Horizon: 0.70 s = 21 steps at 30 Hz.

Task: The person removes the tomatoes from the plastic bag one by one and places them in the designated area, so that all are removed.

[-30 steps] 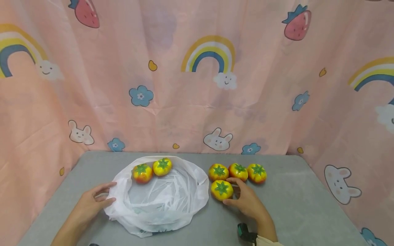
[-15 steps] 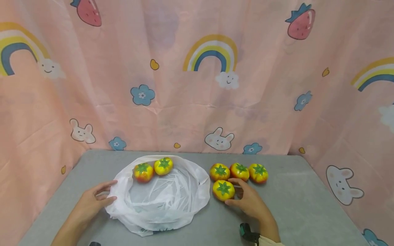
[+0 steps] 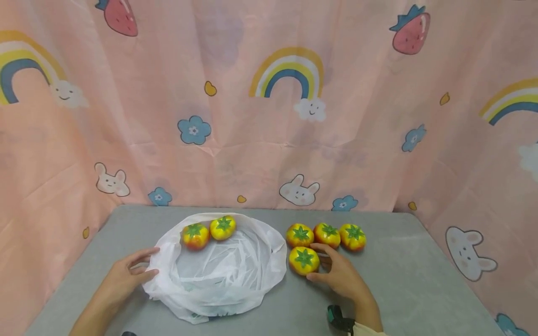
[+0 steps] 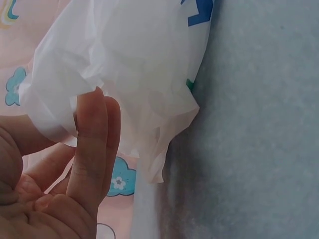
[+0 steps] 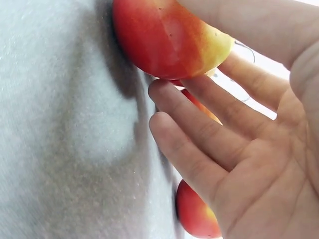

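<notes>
The right hand point(image 3: 341, 275) curls around the front tomato point(image 3: 304, 260), with bare table point(image 3: 420, 280) beside it. The left hand point(image 3: 123, 277) pinches the bag point(image 3: 222, 270) edge. The bag hides part of the table.

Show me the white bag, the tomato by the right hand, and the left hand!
white bag point(image 3: 218, 270): head view, on the crinkled plastic in its middle.
tomato point(image 3: 304, 259): head view, on its green leafy top.
left hand point(image 3: 123, 277): head view, on the back of the hand.
</notes>
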Each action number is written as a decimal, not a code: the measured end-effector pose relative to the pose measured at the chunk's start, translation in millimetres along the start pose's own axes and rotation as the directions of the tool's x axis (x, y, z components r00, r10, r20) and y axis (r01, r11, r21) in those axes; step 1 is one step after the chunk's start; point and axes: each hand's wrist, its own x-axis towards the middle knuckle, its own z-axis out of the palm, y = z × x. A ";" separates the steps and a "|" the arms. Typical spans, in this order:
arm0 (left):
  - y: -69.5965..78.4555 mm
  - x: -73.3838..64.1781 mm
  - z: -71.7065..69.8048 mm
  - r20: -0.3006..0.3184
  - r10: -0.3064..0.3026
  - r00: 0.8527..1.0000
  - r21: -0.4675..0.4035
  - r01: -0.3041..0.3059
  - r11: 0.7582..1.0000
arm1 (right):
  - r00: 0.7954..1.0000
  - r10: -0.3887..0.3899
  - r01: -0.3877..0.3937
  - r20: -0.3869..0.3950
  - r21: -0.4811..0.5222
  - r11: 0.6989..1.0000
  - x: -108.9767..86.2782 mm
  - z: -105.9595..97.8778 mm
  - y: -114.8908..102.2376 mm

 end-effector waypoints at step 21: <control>-5.0 -2.9 -4.1 -0.021 0.071 0.997 -0.022 -0.071 0.997 | 0.997 -0.072 0.072 -0.028 0.005 0.997 -7.3 -10.0 -6.8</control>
